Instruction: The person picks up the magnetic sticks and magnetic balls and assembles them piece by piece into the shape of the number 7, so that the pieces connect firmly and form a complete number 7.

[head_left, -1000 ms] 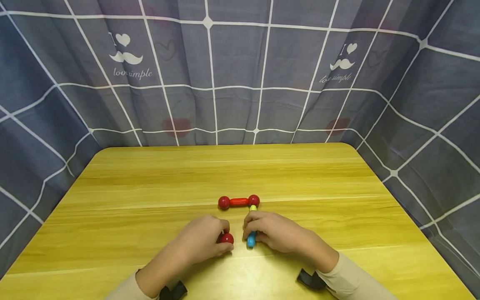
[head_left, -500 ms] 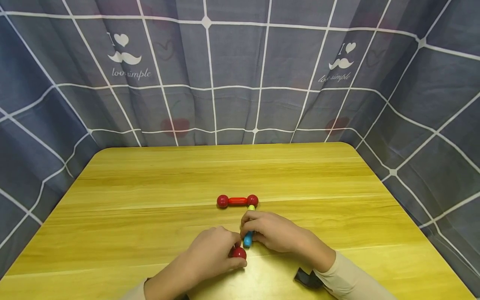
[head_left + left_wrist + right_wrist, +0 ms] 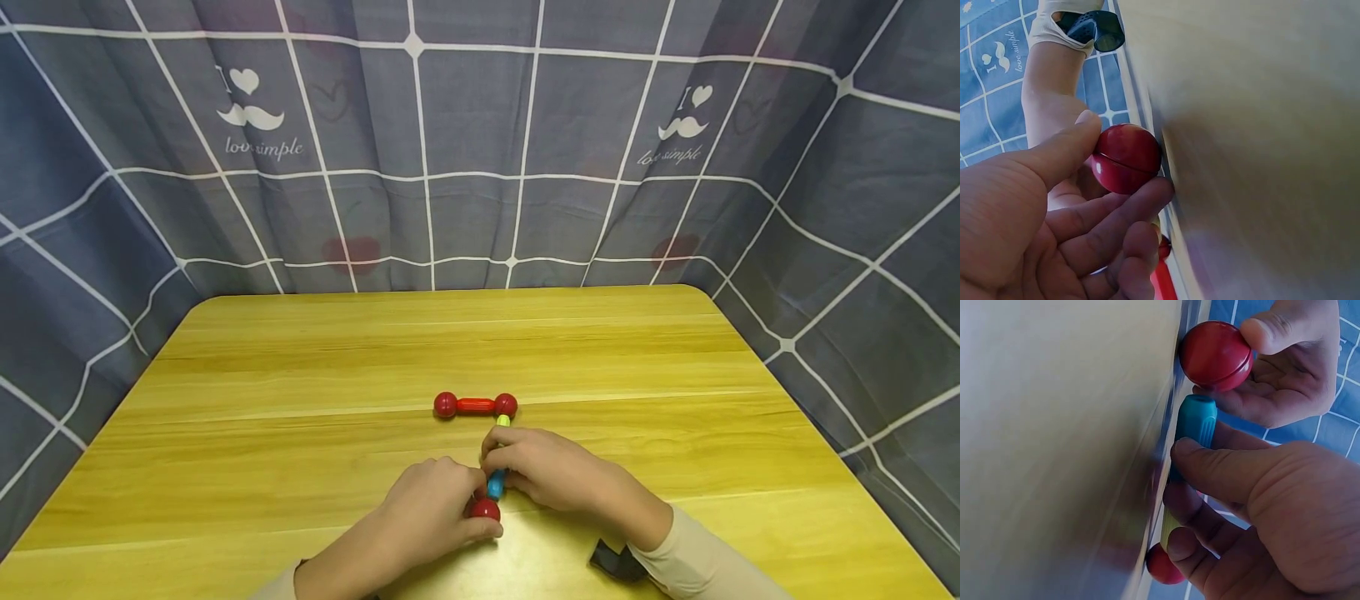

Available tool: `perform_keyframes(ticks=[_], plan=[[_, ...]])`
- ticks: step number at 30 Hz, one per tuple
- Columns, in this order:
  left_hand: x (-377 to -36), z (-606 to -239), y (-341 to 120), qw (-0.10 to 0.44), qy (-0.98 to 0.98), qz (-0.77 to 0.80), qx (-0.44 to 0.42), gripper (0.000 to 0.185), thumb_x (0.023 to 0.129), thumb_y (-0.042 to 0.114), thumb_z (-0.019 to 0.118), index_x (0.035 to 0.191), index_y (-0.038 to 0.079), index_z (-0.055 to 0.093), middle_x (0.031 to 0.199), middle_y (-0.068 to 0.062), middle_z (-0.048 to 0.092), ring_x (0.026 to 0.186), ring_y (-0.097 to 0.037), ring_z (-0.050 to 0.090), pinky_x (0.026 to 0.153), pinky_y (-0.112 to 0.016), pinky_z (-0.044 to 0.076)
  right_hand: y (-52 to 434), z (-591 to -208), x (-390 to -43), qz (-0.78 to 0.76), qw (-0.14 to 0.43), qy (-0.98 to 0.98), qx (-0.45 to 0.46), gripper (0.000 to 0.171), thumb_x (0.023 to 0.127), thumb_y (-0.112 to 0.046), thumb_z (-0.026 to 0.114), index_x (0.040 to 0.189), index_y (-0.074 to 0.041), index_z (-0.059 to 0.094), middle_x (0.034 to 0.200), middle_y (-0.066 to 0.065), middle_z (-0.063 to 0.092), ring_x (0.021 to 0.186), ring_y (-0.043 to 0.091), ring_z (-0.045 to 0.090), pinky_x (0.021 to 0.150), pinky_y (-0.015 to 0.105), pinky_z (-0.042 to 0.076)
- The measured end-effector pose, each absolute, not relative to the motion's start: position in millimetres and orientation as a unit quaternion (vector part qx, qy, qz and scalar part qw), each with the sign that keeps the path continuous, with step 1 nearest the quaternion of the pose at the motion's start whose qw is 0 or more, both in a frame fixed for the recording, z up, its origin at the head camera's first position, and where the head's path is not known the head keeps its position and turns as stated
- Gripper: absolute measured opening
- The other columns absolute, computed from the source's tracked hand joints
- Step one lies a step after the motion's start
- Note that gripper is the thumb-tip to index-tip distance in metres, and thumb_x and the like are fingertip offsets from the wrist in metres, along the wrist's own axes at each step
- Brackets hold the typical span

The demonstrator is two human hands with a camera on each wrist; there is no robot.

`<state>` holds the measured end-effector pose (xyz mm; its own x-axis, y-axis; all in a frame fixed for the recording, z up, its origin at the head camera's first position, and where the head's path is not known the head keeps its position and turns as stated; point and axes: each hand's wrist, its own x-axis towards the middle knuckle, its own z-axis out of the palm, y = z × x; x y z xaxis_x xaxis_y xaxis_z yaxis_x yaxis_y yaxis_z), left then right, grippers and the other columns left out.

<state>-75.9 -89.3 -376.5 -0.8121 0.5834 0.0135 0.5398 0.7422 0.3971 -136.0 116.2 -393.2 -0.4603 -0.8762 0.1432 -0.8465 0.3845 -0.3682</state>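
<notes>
My left hand [image 3: 435,510] pinches a glossy red ball [image 3: 486,510] between thumb and fingers, low over the table. A seam runs round the ball [image 3: 1127,159] in the left wrist view. With thumb and fingers my right hand [image 3: 555,469] grips a blue ribbed rod [image 3: 1195,419], whose free end points at the held ball, right beside it. Beyond the right fingers a yellow-green rod [image 3: 503,421] runs in line with the blue one up to a red ball [image 3: 506,406]. From there a red rod [image 3: 476,406] leads left to another red ball [image 3: 446,405].
The wooden table [image 3: 300,358] spreads out around both hands. A dark checked curtain [image 3: 480,125] with white lines hangs behind it and along its sides. Near the right sleeve [image 3: 712,554] a black wrist device [image 3: 618,561] sits just over the tabletop.
My left hand has carried its red ball right and toward me, to the end of the blue rod. My right hand keeps its grip, with the blue rod shifted slightly left.
</notes>
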Motion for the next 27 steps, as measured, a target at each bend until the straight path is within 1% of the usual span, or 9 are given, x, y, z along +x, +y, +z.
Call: perform_keyframes(ticks=[8, 12, 14, 16, 18, 21, 24, 25, 27], plan=[[-77, -376, -89, 0.057, 0.932, 0.202, 0.297, 0.035, 0.081, 0.048, 0.076, 0.072, 0.020, 0.058, 0.054, 0.014, 0.038, 0.047, -0.001, 0.033, 0.042, -0.020, 0.029, 117, -393, -135, -0.187, 0.029, 0.834, -0.519, 0.012, 0.092, -0.014, 0.068, 0.100, -0.023, 0.070, 0.112, -0.012, 0.055, 0.100, -0.001, 0.054, 0.089, 0.017, 0.043], [-85, -371, -97, 0.055, 0.931, 0.229, 0.279, 0.029, 0.084, 0.043, 0.075, 0.079, 0.017, 0.065, 0.057, 0.017, 0.045, 0.049, 0.000, 0.040, 0.045, -0.021, 0.035, 118, -392, -134, -0.196, 0.031, 0.832, -0.518, 0.012, 0.093, -0.015, 0.067, 0.100, -0.024, 0.070, 0.111, -0.013, 0.054, 0.098, -0.001, 0.053, 0.088, 0.016, 0.043], [-92, -368, -104, 0.039, 0.937, 0.231, 0.261, 0.025, 0.086, 0.038, 0.075, 0.085, 0.014, 0.068, 0.061, 0.015, 0.050, 0.052, 0.000, 0.044, 0.047, -0.022, 0.038, 118, -391, -135, -0.201, 0.034, 0.831, -0.518, 0.011, 0.094, -0.015, 0.066, 0.100, -0.024, 0.070, 0.111, -0.013, 0.054, 0.097, -0.001, 0.053, 0.087, 0.016, 0.043], [-101, -366, -111, 0.010, 0.946, 0.222, 0.235, 0.022, 0.086, 0.032, 0.076, 0.089, 0.011, 0.069, 0.067, 0.012, 0.056, 0.056, -0.002, 0.048, 0.049, -0.023, 0.041, 118, -391, -135, -0.201, 0.036, 0.829, -0.520, 0.011, 0.094, -0.015, 0.065, 0.100, -0.024, 0.070, 0.111, -0.013, 0.054, 0.097, -0.001, 0.053, 0.088, 0.016, 0.043], [-109, -365, -118, -0.024, 0.956, 0.206, 0.207, 0.020, 0.086, 0.026, 0.076, 0.095, 0.010, 0.070, 0.077, 0.007, 0.062, 0.060, -0.006, 0.051, 0.052, -0.025, 0.043, 119, -391, -135, -0.201, 0.038, 0.828, -0.522, 0.012, 0.095, -0.015, 0.065, 0.099, -0.024, 0.070, 0.111, -0.013, 0.054, 0.097, -0.001, 0.053, 0.088, 0.016, 0.043], [-120, -369, -126, -0.067, 0.964, 0.179, 0.184, 0.027, 0.087, 0.020, 0.073, 0.110, 0.007, 0.068, 0.096, -0.002, 0.066, 0.071, -0.014, 0.060, 0.060, -0.031, 0.050, 119, -390, -136, -0.200, 0.042, 0.828, -0.523, 0.012, 0.095, -0.015, 0.064, 0.100, -0.024, 0.070, 0.110, -0.013, 0.054, 0.097, -0.001, 0.053, 0.088, 0.015, 0.043], [-126, -373, -130, -0.071, 0.964, 0.169, 0.191, 0.038, 0.089, 0.014, 0.069, 0.125, 0.004, 0.063, 0.112, -0.006, 0.062, 0.085, -0.020, 0.065, 0.070, -0.036, 0.054, 119, -390, -136, -0.197, 0.043, 0.828, -0.523, 0.012, 0.095, -0.015, 0.065, 0.100, -0.024, 0.071, 0.110, -0.013, 0.054, 0.097, -0.001, 0.053, 0.089, 0.015, 0.042], [-127, -375, -131, -0.067, 0.964, 0.168, 0.196, 0.039, 0.089, 0.013, 0.069, 0.127, 0.004, 0.062, 0.115, -0.006, 0.061, 0.089, -0.021, 0.065, 0.073, -0.036, 0.054, 119, -390, -136, -0.196, 0.042, 0.828, -0.523, 0.012, 0.095, -0.015, 0.065, 0.100, -0.024, 0.071, 0.110, -0.013, 0.054, 0.097, -0.001, 0.053, 0.089, 0.015, 0.042], [-128, -377, -132, -0.057, 0.962, 0.170, 0.205, 0.039, 0.090, 0.011, 0.068, 0.128, 0.003, 0.062, 0.116, -0.005, 0.060, 0.090, -0.019, 0.064, 0.074, -0.035, 0.053, 119, -390, -136, -0.194, 0.041, 0.829, -0.524, 0.012, 0.095, -0.015, 0.065, 0.101, -0.024, 0.071, 0.110, -0.013, 0.054, 0.097, -0.001, 0.053, 0.089, 0.015, 0.042]])
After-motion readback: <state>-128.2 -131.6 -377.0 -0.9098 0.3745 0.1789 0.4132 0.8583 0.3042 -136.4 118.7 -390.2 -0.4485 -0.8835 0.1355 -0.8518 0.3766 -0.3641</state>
